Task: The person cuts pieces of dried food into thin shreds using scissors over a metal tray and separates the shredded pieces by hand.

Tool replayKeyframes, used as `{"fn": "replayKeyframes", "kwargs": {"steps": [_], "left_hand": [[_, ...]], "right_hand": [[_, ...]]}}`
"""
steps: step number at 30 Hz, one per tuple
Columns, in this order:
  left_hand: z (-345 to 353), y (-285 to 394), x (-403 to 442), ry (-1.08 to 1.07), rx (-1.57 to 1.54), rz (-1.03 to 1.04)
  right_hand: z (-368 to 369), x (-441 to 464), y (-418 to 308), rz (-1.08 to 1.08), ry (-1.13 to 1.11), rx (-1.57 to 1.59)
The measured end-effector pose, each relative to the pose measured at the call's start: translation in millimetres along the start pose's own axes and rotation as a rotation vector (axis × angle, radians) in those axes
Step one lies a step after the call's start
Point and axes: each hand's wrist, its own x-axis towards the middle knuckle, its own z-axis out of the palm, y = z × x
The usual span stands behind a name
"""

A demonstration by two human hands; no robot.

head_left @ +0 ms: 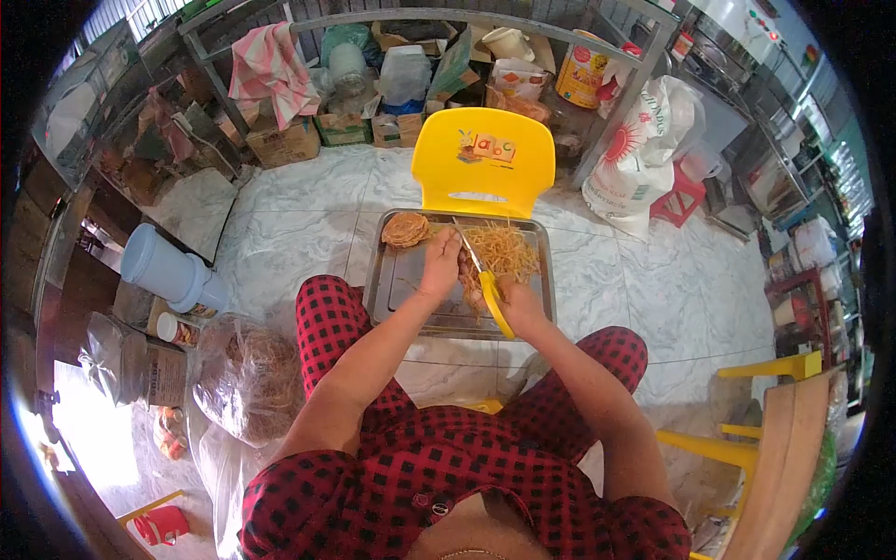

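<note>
My right hand point(521, 306) is closed round the yellow handles of a pair of scissors point(495, 304), whose blades point up and left. Just beside the blades, my left hand point(441, 265) is closed on a brown dried food piece point(465, 273), mostly hidden by the fingers and scissors. Both hands are over a metal tray point(392, 297). A stack of flat, round brown pieces point(406, 230) lies in its far left corner. Thin, light-brown cut strips point(509, 246) are heaped on the right side of the tray, and some lie below the scissors.
Behind the tray stands a yellow plastic chair point(483, 163). A clear bag of brown pieces point(247, 373) is by my left knee, with white buckets point(163, 264) beyond. A white sack point(635, 163) stands at the back right; a yellow stool point(714, 453) is near my right side.
</note>
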Motion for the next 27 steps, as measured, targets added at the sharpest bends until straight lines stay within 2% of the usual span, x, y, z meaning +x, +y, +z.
{"fn": "replayKeyframes", "kwargs": {"steps": [3, 5, 6, 8, 11, 15, 17, 24, 27], "left_hand": [[-0.6, -1.9, -0.2, -0.008, -0.012, 0.033], [-0.9, 0.1, 1.5, 0.057, -0.054, -0.056], [-2.8, -0.8, 4.3, 0.059, -0.053, -0.057], [-7.6, -3.7, 11.3, 0.099, -0.067, 0.104], [-11.6, 4.2, 14.8, 0.133, -0.143, 0.109], [-17.5, 12.0, 14.0, 0.152, 0.034, 0.088], [-18.2, 11.8, 16.1, 0.198, 0.340, 0.354], [-19.5, 12.5, 19.7, 0.164, 0.356, 0.377], [-23.7, 3.3, 28.3, 0.202, 0.356, 0.459]], "right_hand": [[6.4, 0.2, 4.9, 0.001, 0.018, 0.016], [8.1, -0.7, 3.3, -0.094, 0.075, 0.243], [7.9, -0.3, 2.9, -0.095, 0.073, 0.244], [5.3, 0.2, 1.4, 0.134, -0.240, 0.716], [-9.5, -5.1, -13.3, 0.182, -0.354, 0.829], [-7.0, -3.1, -12.2, 0.206, -0.409, 0.836], [-10.4, -3.5, -14.9, 0.210, -0.460, 0.810], [-14.9, -3.8, -17.0, 0.227, -0.457, 0.846], [-13.7, -2.7, -11.2, 0.214, -0.460, 0.874]]}}
